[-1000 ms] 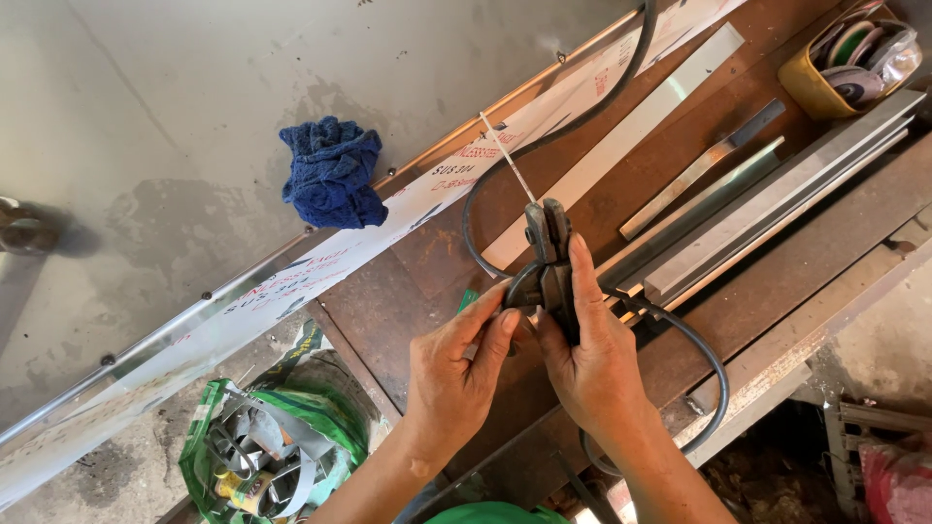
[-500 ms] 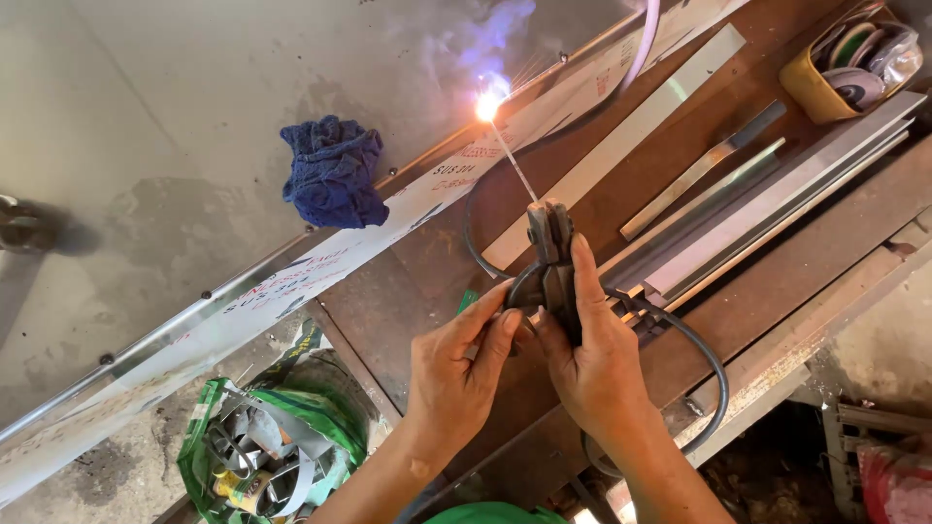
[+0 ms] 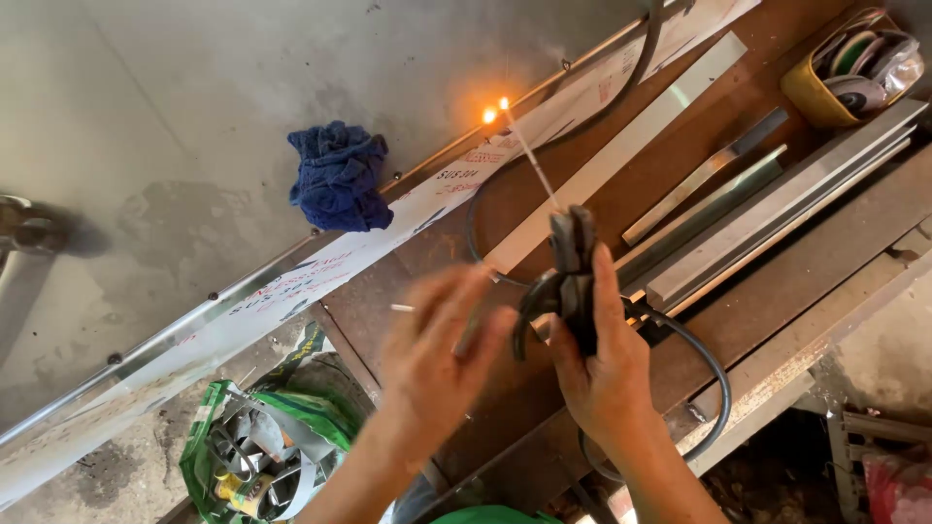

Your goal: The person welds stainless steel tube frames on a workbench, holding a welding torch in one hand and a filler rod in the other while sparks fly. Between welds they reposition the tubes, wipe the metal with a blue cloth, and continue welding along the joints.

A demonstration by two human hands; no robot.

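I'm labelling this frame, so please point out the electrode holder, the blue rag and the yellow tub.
electrode holder (image 3: 573,281), head view, on its dark clamp body.
blue rag (image 3: 337,177), head view, middle of the crumpled cloth.
yellow tub (image 3: 811,97), head view, on its outer wall.

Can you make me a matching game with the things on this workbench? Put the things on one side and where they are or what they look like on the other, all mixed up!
Things:
1. crumpled blue cloth
2. thin welding rod
3. round yellow tub
4. green plastic bag

Descriptions:
A. glowing orange at its tip
B. top right corner, holding discs
C. lying on the grey floor
D. bottom left, full of scraps

Pairs: 1-C, 2-A, 3-B, 4-D
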